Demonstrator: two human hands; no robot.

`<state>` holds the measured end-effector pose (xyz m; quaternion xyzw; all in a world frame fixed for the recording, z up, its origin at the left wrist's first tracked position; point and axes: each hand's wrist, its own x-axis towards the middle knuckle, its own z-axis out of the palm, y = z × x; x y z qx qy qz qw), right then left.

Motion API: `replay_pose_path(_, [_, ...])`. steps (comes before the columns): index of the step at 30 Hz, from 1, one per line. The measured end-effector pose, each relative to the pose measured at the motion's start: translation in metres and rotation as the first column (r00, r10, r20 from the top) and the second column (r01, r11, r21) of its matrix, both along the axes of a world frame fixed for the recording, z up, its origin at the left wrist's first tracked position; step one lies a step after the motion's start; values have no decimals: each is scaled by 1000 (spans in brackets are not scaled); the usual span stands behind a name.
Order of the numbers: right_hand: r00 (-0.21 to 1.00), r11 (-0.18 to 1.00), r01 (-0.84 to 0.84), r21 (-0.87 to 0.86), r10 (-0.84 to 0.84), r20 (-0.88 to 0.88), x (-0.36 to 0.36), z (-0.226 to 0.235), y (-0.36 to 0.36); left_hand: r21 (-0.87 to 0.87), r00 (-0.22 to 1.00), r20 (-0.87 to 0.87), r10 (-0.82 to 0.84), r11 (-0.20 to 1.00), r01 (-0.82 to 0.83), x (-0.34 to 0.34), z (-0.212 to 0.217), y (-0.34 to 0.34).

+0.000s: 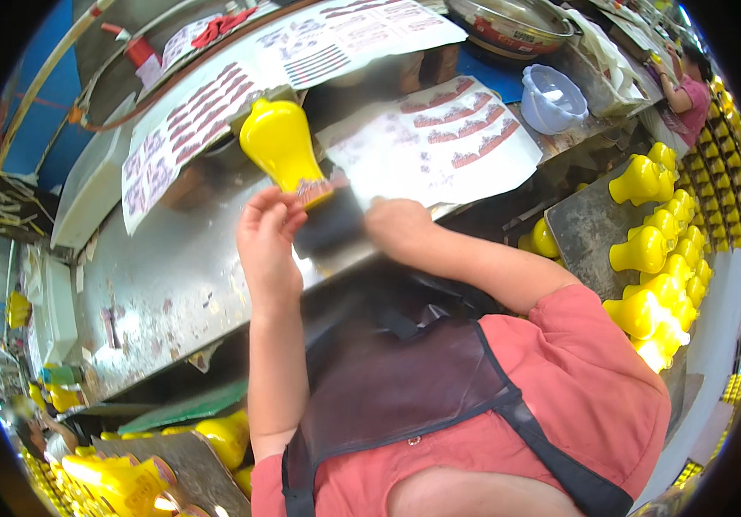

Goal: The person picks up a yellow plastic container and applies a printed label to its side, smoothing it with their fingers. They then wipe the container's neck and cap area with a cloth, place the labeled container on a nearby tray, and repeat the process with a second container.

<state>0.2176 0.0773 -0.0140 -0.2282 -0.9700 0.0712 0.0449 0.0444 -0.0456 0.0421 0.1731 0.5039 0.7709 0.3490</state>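
Observation:
A glossy yellow vase [277, 142] lies tilted over the metal worktable, its narrow end pointing away from me. A reddish patterned decal [312, 189] wraps its near end. My left hand [269, 226] is at that near end, fingers curled and pinched against the vase's edge. My right hand [399, 227] is closed beside it, on a dark flat piece [333, 227] just below the decal. Motion blurs this piece, so its exact kind cannot be made out. Right of the vase lies a printed decal sheet [465, 142].
More decal sheets [319, 47] lie at the back and left. A pale blue plastic basin [553, 99] and a large metal bowl [512, 26] stand back right. Yellow vases crowd a board [590, 233] at right and another at lower left. Other people are at both sides.

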Motion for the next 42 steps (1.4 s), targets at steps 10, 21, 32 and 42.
replay_pose_path(10, [998,976,53,-213,-55,-6,-3,-10,2,-81,886,61,-459,883,463,38,-5,22])
replay_pose_path(21, [823,12,62,-998,-566,44,39,37,114,-292,873,293,-389,833,470,70,-18,76])
replay_pose_path(32, [881,935,-25,-353,-146,-451,52,47,59,-112,809,511,-290,911,397,52,-29,123])
replay_pose_path(42, [788,42,19,-999,-616,-10,61,9,96,-121,835,486,-257,927,356,58,-30,125])
